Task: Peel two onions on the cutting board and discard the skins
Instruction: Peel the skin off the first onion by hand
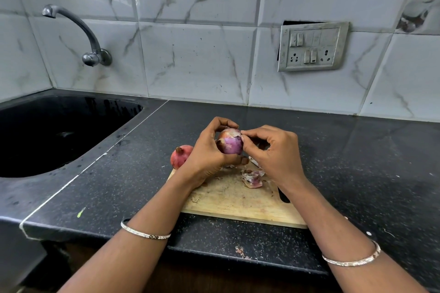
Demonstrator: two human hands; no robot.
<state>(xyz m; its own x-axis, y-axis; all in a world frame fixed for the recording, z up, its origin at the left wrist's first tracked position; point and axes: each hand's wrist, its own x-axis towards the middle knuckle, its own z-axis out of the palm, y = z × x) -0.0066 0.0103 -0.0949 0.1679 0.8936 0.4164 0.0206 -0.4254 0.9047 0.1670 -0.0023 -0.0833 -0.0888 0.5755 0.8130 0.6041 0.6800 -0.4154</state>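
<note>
My left hand [204, 152] grips a purple onion [230, 144], partly peeled, held in the air above the far edge of the wooden cutting board [238, 200]. My right hand [276, 152] pinches a flap of papery skin at the onion's upper right side. A second onion [179, 154], still in its red-brown skin, lies at the board's far left corner, just behind my left wrist. Several torn skin pieces [252, 179] lie on the board below my right hand.
A dark knife handle [283, 195] shows on the board under my right wrist. A black sink [59, 131] with a wall tap [90, 54] lies to the left. The black speckled counter [357, 162] spreads right. A skin scrap [240, 251] lies near the counter's front edge.
</note>
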